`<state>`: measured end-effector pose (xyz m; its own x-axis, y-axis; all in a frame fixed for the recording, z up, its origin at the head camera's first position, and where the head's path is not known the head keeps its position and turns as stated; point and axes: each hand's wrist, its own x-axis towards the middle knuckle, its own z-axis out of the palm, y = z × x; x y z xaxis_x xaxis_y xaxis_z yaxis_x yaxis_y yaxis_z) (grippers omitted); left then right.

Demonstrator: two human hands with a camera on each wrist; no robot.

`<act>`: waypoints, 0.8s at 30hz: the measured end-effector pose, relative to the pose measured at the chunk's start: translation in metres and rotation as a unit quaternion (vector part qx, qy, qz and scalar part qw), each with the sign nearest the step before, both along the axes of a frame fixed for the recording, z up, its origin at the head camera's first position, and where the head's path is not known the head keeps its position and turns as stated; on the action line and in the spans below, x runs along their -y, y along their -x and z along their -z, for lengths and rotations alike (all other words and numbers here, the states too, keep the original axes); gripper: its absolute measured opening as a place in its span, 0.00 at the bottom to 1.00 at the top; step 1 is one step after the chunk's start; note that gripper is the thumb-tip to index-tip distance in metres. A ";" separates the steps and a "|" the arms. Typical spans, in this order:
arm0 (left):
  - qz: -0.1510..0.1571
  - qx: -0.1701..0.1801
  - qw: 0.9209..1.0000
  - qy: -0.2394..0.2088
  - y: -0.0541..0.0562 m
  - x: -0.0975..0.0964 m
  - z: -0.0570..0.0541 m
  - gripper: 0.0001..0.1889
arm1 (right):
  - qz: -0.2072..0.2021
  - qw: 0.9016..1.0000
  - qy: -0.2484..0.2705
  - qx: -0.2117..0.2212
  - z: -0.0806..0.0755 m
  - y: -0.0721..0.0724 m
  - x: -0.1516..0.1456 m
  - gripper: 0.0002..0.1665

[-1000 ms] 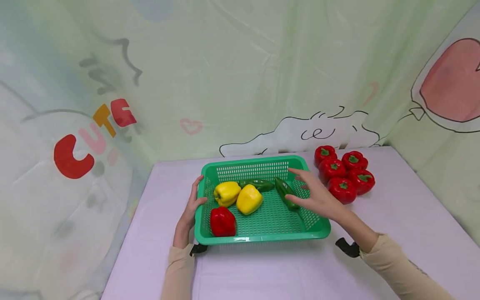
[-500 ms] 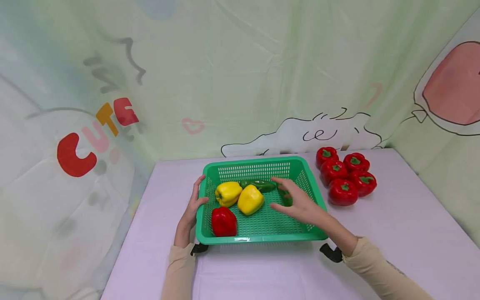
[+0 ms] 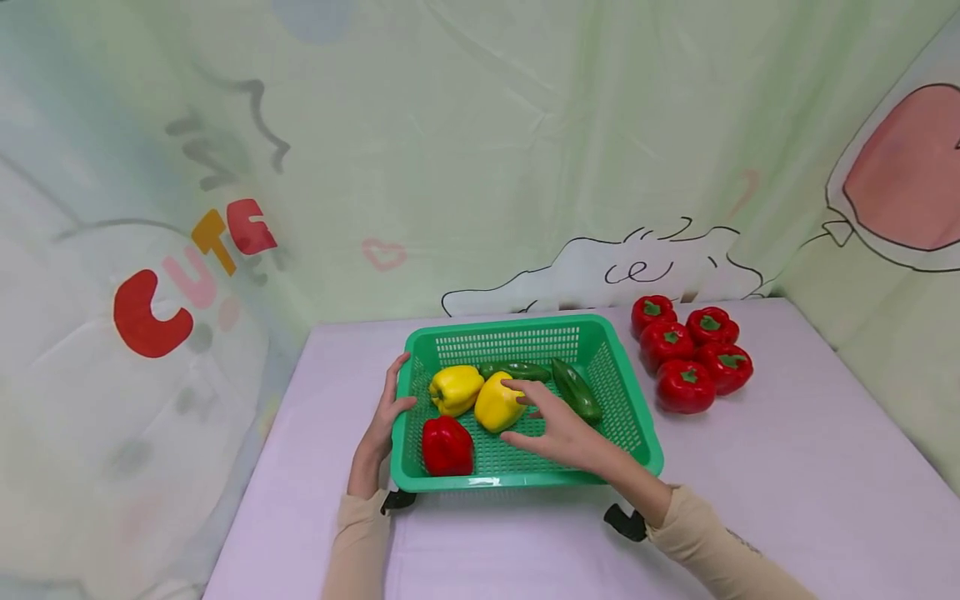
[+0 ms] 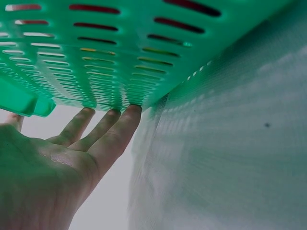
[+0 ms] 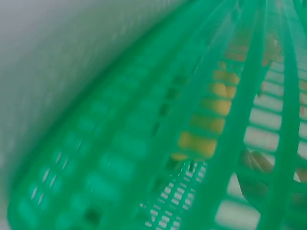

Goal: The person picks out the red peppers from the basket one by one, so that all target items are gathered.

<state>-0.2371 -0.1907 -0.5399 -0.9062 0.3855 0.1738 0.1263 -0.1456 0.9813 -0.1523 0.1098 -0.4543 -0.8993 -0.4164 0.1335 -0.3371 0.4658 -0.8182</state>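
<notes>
A green plastic basket (image 3: 517,481) with slotted walls stands on the table. My left hand (image 3: 382,417) holds its left rim, thumb over the edge; in the left wrist view, straight fingers (image 4: 112,139) touch the slotted outer wall. My right hand (image 3: 558,425) hangs over the basket, thumb and fingers spread beside a yellow bell pepper (image 3: 495,406), partly covering it; contact cannot be told. A second yellow bell pepper (image 3: 456,388), a red bell pepper (image 3: 447,447) and two long green peppers (image 3: 576,392) lie in the basket. Yellow shows blurred through slots in the right wrist view.
Several red bell peppers (image 3: 686,385) stand clustered on the table right of the basket. A pale lilac cloth (image 3: 795,467) covers the table. A printed curtain (image 3: 480,167) hangs behind it and along the sides.
My right hand has moved left across the basket, from the right-hand green pepper to the yellow bell pepper. That green pepper is uncovered again. My left hand stays at the rim.
</notes>
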 end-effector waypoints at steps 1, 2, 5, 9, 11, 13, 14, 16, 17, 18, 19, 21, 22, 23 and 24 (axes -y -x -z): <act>0.002 -0.001 1.000 -0.001 0.000 0.000 0.000 0.38 | -0.004 1.000 0.002 0.002 0.000 -0.001 0.004 0.42; 0.002 -0.002 1.000 -0.001 0.000 0.000 0.001 0.38 | -0.008 1.000 0.003 0.005 0.001 -0.002 0.008 0.42; 0.001 0.000 1.000 -0.002 0.001 0.000 0.001 0.38 | -0.023 0.999 0.003 0.023 0.002 -0.004 0.019 0.42; 0.000 0.002 1.000 -0.003 0.001 -0.001 0.001 0.38 | -0.048 0.998 0.010 0.044 0.004 -0.004 0.035 0.42; -0.001 0.002 1.000 0.000 0.000 -0.001 0.002 0.37 | -0.063 0.997 0.008 0.044 0.006 -0.004 0.043 0.43; 0.004 0.003 1.000 -0.001 0.000 -0.001 0.002 0.37 | -0.076 0.996 0.002 0.042 0.007 -0.004 0.049 0.43; 0.007 0.002 1.000 -0.002 0.000 -0.002 0.002 0.37 | -0.080 0.996 -0.003 0.040 0.007 -0.004 0.052 0.43; 0.009 0.001 1.000 -0.002 0.000 -0.002 0.001 0.37 | -0.082 0.996 -0.015 0.036 0.006 -0.004 0.057 0.43; 0.010 0.001 1.000 -0.004 0.000 -0.002 0.001 0.37 | -0.081 0.996 -0.023 0.036 0.006 -0.004 0.059 0.44; 0.009 0.000 1.000 -0.004 0.001 -0.002 0.001 0.38 | -0.080 0.996 -0.031 0.035 0.005 -0.004 0.061 0.44; 0.008 0.000 1.000 -0.004 0.001 -0.002 0.001 0.38 | -0.079 0.995 -0.041 0.034 0.005 -0.004 0.063 0.43; 0.003 -0.002 1.000 -0.001 0.001 -0.002 0.001 0.38 | -0.076 0.995 -0.058 0.035 0.004 -0.003 0.067 0.43; 0.002 -0.002 1.000 0.000 0.001 -0.001 0.001 0.38 | -0.074 0.994 -0.067 0.036 0.004 -0.002 0.070 0.43; 0.001 -0.001 1.000 0.000 0.001 -0.001 0.001 0.38 | -0.072 0.994 -0.078 0.038 0.004 -0.001 0.072 0.43; 0.000 0.000 1.000 0.001 0.001 -0.001 0.001 0.38 | -0.072 0.993 -0.086 0.040 0.005 0.000 0.074 0.44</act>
